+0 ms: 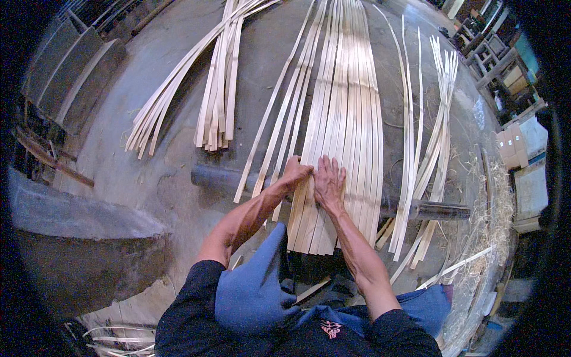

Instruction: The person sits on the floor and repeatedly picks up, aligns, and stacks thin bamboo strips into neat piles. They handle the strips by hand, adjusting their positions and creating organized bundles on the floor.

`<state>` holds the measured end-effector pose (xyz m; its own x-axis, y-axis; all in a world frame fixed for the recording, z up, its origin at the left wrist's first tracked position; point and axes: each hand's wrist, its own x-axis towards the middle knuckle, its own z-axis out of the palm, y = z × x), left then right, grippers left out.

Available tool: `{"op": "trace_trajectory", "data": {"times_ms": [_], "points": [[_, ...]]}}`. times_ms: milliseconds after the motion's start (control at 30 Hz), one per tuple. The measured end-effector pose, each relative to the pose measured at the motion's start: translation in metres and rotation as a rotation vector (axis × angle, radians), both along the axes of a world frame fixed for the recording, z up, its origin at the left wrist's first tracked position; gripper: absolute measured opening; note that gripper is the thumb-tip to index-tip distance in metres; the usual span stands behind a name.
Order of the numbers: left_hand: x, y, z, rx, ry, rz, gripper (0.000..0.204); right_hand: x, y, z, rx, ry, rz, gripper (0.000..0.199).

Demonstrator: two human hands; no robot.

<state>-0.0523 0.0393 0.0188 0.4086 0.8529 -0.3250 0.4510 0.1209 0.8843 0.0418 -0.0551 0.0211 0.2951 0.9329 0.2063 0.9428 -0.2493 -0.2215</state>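
A row of long pale bamboo strips [351, 137] lies side by side in front of me, running away from my knees. My left hand [296, 172] is at the row's left edge, its fingers curled around the outer strip and its thumb pointing toward the other hand. Beside it, my right hand [329, 181] rests flat on top of the strips with the fingers extended. The near ends of the row stick out past a dark round pipe [208, 177] that passes crosswise underneath. Some loose strips [285, 119] fan out just left of the row.
Two bundles of strips [217, 107] [157, 113] lie on the concrete floor at the far left. More strips [440, 137] lie to the right, near a heap of curly shavings [496, 208]. A large curved grey block [89, 250] stands at my left, and cardboard boxes [514, 146] at the right.
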Motion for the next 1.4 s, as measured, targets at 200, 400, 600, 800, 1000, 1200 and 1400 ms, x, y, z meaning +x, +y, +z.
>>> {"op": "trace_trajectory", "data": {"times_ms": [200,400,600,800,1000,1200,1400], "points": [[0.007,-0.002,-0.003,0.069,0.031,0.081,0.043,0.003,0.002,0.001,-0.032,-0.012,0.029,0.044],[0.009,0.003,-0.018,-0.017,0.013,0.066,0.038,0.003,0.001,0.003,0.052,0.116,0.038,0.044],[-0.001,0.000,-0.022,0.387,-0.009,0.010,0.040,-0.002,0.000,0.002,0.047,0.076,0.076,0.043],[-0.007,-0.006,-0.003,0.384,-0.051,-0.072,0.046,-0.001,0.001,-0.010,0.088,0.088,0.078,0.039],[-0.011,-0.001,0.001,0.180,0.159,-0.036,0.043,-0.003,0.004,-0.006,0.220,0.063,0.067,0.035],[-0.015,0.012,0.002,0.049,0.121,-0.066,0.035,-0.024,0.005,0.028,0.039,0.398,-0.007,0.026],[-0.019,0.009,0.011,0.032,-0.154,-0.069,0.035,-0.027,0.012,0.048,-0.034,0.751,-0.012,0.032]]}}
